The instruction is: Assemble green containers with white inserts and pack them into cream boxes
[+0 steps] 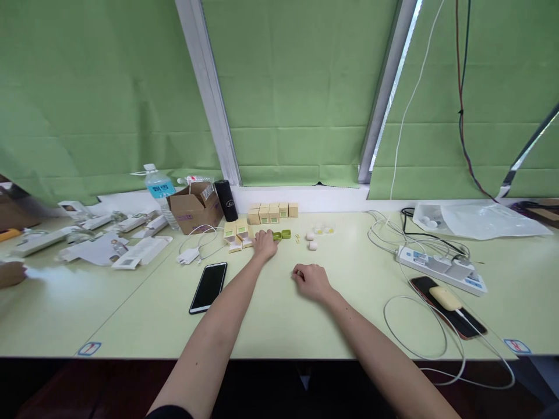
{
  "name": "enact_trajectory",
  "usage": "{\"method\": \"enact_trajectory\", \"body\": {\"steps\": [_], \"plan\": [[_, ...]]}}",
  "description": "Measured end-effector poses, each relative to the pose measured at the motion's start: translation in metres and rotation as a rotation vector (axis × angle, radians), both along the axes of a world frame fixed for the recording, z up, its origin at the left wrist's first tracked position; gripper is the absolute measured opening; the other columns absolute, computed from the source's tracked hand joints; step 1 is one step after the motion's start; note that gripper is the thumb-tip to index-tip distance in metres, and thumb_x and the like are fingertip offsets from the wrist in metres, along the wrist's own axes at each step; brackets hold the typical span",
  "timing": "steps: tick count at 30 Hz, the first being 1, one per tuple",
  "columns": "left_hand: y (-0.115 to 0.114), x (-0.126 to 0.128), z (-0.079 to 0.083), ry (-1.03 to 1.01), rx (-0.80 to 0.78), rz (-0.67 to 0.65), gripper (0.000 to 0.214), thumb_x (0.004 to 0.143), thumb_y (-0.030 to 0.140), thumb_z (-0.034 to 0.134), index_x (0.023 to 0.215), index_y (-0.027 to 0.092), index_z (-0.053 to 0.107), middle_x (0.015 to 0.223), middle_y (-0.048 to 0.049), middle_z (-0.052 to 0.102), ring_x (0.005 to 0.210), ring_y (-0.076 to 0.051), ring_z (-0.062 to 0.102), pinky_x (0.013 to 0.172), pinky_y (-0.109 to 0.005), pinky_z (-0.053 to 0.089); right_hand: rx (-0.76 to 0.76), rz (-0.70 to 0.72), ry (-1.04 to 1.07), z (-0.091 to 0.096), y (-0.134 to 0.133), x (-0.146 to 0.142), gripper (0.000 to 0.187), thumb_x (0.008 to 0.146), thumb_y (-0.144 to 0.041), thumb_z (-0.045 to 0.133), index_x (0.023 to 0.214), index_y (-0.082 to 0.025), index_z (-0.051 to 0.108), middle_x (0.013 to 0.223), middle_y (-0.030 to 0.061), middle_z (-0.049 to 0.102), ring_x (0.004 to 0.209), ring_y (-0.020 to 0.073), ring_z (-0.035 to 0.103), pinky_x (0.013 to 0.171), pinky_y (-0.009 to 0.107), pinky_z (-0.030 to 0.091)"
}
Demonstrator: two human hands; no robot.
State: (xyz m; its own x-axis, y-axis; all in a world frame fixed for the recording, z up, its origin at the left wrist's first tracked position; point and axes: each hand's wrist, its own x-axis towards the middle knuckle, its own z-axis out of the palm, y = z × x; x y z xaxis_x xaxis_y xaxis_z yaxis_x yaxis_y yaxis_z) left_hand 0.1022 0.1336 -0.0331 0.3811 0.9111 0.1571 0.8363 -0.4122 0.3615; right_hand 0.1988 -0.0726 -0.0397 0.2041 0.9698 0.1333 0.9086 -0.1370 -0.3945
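My left hand [265, 244] lies with its fingers stretched forward and slightly bent, between small pale boxes [229, 231] and a small green open case [285, 234]. Its thumb side is right beside the case, perhaps touching it. My right hand [311, 280] rests nearer to me, fingers curled into a pinch; what they hold, if anything, is too small to make out. Ahead of it are tiny yellow pieces [297, 238], two short whitish cylinders [312, 245] and a clear holder [323, 230] with yellow spots. More small boxes [273, 213] line up at the back.
A smartphone [208, 287] and a white charger [188, 255] lie left. Behind stand a cardboard box [195, 208], a black bottle [226, 200] and a water bottle [160, 189]. Right are a power strip [441, 269], loose cables and another phone [469, 323]. Another person's hand [12, 273] shows far left.
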Motion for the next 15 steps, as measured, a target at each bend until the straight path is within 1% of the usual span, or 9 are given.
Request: {"method": "enact_trajectory", "body": {"steps": [2, 4, 5, 7, 9, 11, 13, 15], "plan": [[-0.007, -0.003, 0.001, -0.02, 0.019, 0.012, 0.037, 0.088, 0.036, 0.06, 0.12, 0.017, 0.057, 0.129, -0.021, 0.059, 0.126, -0.038, 0.051, 0.102, -0.048, 0.037, 0.0, 0.003, -0.006, -0.001, 0.0, 0.001, 0.016, 0.096, -0.021, 0.056, 0.097, -0.025, 0.071, 0.088, -0.0004, 0.077, 0.08, 0.016, 0.067, 0.066, 0.026, 0.032], [-0.016, -0.01, 0.003, -0.064, 0.026, 0.003, 0.036, 0.086, 0.035, 0.063, 0.117, 0.017, 0.056, 0.126, -0.0187, 0.062, 0.122, -0.035, 0.055, 0.1, -0.044, 0.04, 0.021, -0.007, -0.016, -0.003, 0.002, 0.001, 0.017, 0.096, -0.021, 0.054, 0.099, -0.025, 0.071, 0.091, 0.0, 0.077, 0.082, 0.0161, 0.067, 0.066, 0.026, 0.031], [-0.021, -0.014, 0.004, -0.107, 0.021, -0.017, 0.035, 0.084, 0.033, 0.065, 0.114, 0.018, 0.055, 0.123, -0.0166, 0.063, 0.119, -0.032, 0.057, 0.097, -0.041, 0.042, 0.041, -0.025, -0.029, -0.004, 0.004, 0.002, 0.018, 0.097, -0.021, 0.053, 0.1, -0.025, 0.071, 0.094, 0.0005, 0.077, 0.083, 0.0162, 0.066, 0.066, 0.027, 0.031], [-0.032, -0.024, 0.007, -0.271, -0.01, -0.086, 0.034, 0.079, 0.03, 0.07, 0.106, 0.021, 0.054, 0.116, -0.0121, 0.067, 0.111, -0.028, 0.061, 0.091, -0.036, 0.045, 0.081, -0.088, -0.079, -0.005, 0.01, 0.005, 0.021, 0.097, -0.021, 0.051, 0.102, -0.025, 0.071, 0.099, 0.0025, 0.076, 0.086, 0.0173, 0.065, 0.066, 0.028, 0.031], [-0.043, -0.033, 0.009, -0.434, -0.057, -0.12, 0.035, 0.073, 0.029, 0.074, 0.1, 0.023, 0.051, 0.111, -0.0078, 0.069, 0.101, -0.025, 0.065, 0.085, -0.034, 0.048, 0.103, -0.149, -0.167, -0.003, 0.019, 0.011, 0.023, 0.097, -0.02, 0.05, 0.102, -0.023, 0.073, 0.101, 0.006, 0.075, 0.09, 0.0197, 0.063, 0.068, 0.031, 0.031], [-0.054, -0.039, 0.01, -0.561, -0.095, -0.109, 0.038, 0.07, 0.027, 0.076, 0.095, 0.024, 0.049, 0.108, -0.0054, 0.07, 0.094, -0.023, 0.067, 0.08, -0.033, 0.049, 0.106, -0.161, -0.284, 0.0, 0.032, 0.02, 0.024, 0.095, -0.019, 0.051, 0.103, -0.02, 0.074, 0.102, 0.0107, 0.074, 0.096, 0.0234, 0.06, 0.075, 0.034, 0.032], [-0.062, -0.043, 0.01, -0.642, -0.103, -0.134, 0.038, 0.068, 0.024, 0.076, 0.092, 0.025, 0.047, 0.11, -0.0044, 0.072, 0.094, -0.023, 0.068, 0.082, -0.034, 0.051, 0.101, -0.153, -0.397, 0.005, 0.047, 0.029, 0.026, 0.093, -0.017, 0.053, 0.106, -0.018, 0.075, 0.107, 0.0147, 0.072, 0.104, 0.0274, 0.055, 0.083, 0.037, 0.031], [-0.068, -0.045, 0.01, -0.682, -0.094, -0.178, 0.037, 0.067, 0.022, 0.076, 0.09, 0.025, 0.047, 0.113, -0.004, 0.073, 0.097, -0.023, 0.068, 0.087, -0.036, 0.051, 0.094, -0.15, -0.426, 0.011, 0.062, 0.038, 0.027, 0.091, -0.014, 0.055, 0.108, -0.016, 0.076, 0.111, 0.0172, 0.07, 0.107, 0.03, 0.051, 0.088, 0.04, 0.029]]}}
